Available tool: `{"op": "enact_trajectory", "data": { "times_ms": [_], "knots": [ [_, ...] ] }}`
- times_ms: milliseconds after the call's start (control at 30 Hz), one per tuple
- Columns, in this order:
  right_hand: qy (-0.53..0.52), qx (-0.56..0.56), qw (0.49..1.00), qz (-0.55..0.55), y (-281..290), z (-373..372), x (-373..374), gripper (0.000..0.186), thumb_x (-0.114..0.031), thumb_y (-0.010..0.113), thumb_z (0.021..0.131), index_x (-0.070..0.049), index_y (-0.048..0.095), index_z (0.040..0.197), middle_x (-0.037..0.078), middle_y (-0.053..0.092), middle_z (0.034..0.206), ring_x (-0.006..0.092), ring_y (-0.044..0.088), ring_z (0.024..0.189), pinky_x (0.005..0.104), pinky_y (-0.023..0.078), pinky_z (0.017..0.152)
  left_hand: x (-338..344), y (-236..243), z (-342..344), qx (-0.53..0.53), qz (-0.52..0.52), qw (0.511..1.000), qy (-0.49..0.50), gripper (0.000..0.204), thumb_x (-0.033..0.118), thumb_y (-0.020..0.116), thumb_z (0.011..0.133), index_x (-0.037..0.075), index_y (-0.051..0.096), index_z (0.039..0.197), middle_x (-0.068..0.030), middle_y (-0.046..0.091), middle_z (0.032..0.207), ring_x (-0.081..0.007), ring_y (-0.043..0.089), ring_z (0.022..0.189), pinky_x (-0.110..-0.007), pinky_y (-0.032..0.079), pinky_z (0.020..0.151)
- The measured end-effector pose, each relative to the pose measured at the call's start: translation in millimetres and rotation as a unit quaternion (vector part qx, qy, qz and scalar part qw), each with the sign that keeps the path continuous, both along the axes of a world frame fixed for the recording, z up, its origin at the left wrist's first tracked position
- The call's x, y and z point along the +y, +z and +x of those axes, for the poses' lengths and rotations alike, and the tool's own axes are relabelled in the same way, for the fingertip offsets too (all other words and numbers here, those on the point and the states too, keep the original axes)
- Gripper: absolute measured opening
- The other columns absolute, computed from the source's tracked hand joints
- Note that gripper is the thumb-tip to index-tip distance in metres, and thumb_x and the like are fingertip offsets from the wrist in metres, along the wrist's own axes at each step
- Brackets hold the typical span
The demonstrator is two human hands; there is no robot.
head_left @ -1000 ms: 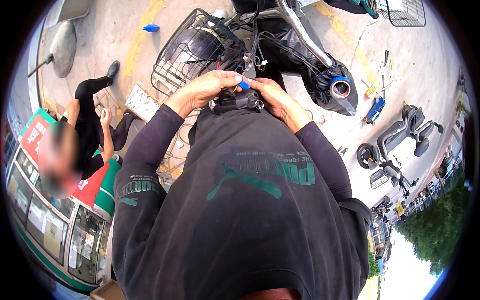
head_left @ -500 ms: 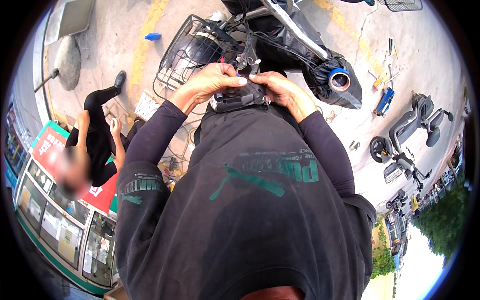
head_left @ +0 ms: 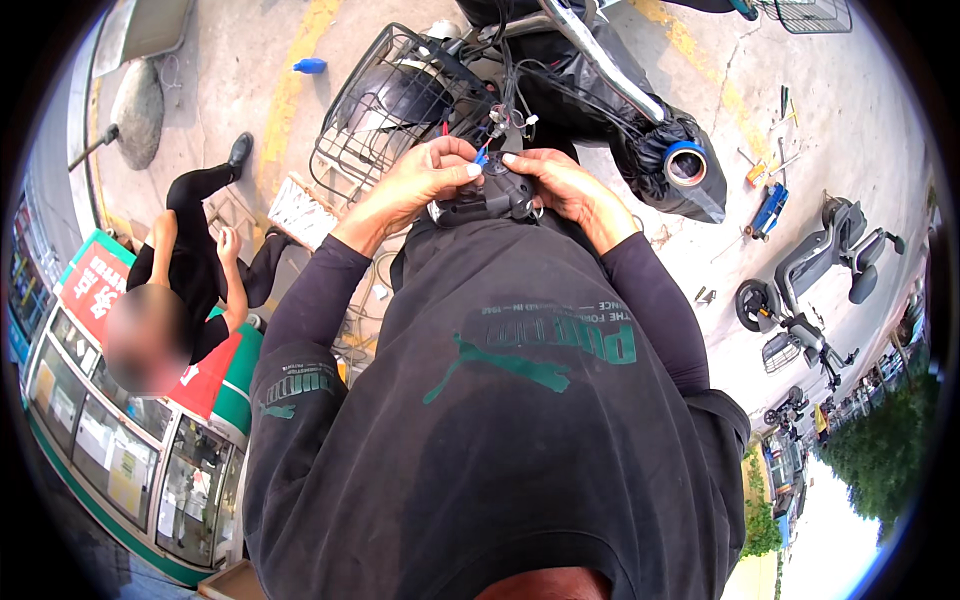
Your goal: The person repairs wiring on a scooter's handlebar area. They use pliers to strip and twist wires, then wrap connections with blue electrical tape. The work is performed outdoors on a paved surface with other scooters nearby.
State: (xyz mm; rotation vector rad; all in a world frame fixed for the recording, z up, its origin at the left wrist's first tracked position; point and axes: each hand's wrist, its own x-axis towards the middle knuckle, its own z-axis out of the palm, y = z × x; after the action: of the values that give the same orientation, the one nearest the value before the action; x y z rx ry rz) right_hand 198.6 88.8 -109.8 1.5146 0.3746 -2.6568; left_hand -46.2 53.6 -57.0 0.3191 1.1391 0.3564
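Close to my body lies a dark plastic housing [head_left: 500, 190] with keys hanging at its edge. My left hand [head_left: 420, 180] is closed in a pinch at a small blue piece [head_left: 481, 157] joined to thin wires, just over the housing's far side. My right hand [head_left: 568, 188] grips the housing from the right, thumb on top and its other fingers mostly hidden. Just beyond my fingertips, loose wires with pale connectors [head_left: 497, 118] come out of the front of an electric scooter.
A black wire basket [head_left: 335, 120] holding a dark helmet is at the far left of my hands. A black padded cover [head_left: 655, 165] wraps the handlebar at right. Tools and a blue jack [head_left: 768, 210] lie on the ground. A seated person [head_left: 195, 250] is at left; another scooter [head_left: 815, 260] stands right.
My left fingers have shifted so the blue piece shows more clearly between the hands. My right thumb has moved slightly right. The housing's top is more exposed.
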Motion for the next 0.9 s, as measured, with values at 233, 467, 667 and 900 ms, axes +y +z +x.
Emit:
{"op": "enact_trajectory", "data": {
  "times_ms": [233, 467, 667, 900],
  "knots": [
    [-0.013, 0.011, 1.000, 0.016, 7, 0, 0, 0.039, -0.029, 0.065, 0.100, 0.000, 0.063, 0.126, 0.002, 0.070, 0.100, 0.0100, 0.066, 0.080, 0.0262, 0.054, 0.063, 9, -20, -8, -0.127, -0.074, 0.989, 0.019, 0.037, 0.031, 0.052, 0.108, 0.000, 0.069, 0.121, 0.0017, 0.065, 0.092, -0.0051, 0.059, 0.089, -0.021, 0.046, 0.074],
    [-0.030, 0.006, 1.000, 0.000, -2, -2, 1, 0.038, -0.029, 0.065, 0.100, 0.000, 0.063, 0.126, 0.005, 0.071, 0.104, 0.0115, 0.069, 0.084, 0.0273, 0.057, 0.067, 20, -17, -6, -0.082, -0.053, 0.995, -0.016, 0.027, 0.024, 0.073, 0.096, 0.002, 0.071, 0.111, 0.0028, 0.067, 0.088, -0.0052, 0.060, 0.079, -0.020, 0.046, 0.068],
    [-0.070, 0.003, 0.998, 0.004, -2, -5, 5, 0.038, -0.023, 0.062, 0.101, 0.004, 0.059, 0.128, 0.011, 0.070, 0.112, 0.0215, 0.070, 0.099, 0.0427, 0.057, 0.087, 17, -27, -1, 0.038, 0.017, 0.999, -0.025, 0.027, 0.023, 0.088, 0.080, 0.006, 0.069, 0.086, 0.0009, 0.067, 0.078, -0.0063, 0.056, 0.067, -0.022, 0.042, 0.061],
    [-0.104, 0.006, 0.995, -0.003, -16, -9, -7, 0.035, -0.020, 0.064, 0.101, -0.001, 0.060, 0.130, 0.008, 0.070, 0.114, 0.0191, 0.068, 0.103, 0.0423, 0.056, 0.091, 14, -13, -3, 0.107, 0.115, 0.985, -0.069, 0.026, 0.026, 0.081, 0.088, 0.001, 0.075, 0.093, -0.0013, 0.070, 0.080, -0.0068, 0.058, 0.070, -0.024, 0.043, 0.063]
  ]
}}
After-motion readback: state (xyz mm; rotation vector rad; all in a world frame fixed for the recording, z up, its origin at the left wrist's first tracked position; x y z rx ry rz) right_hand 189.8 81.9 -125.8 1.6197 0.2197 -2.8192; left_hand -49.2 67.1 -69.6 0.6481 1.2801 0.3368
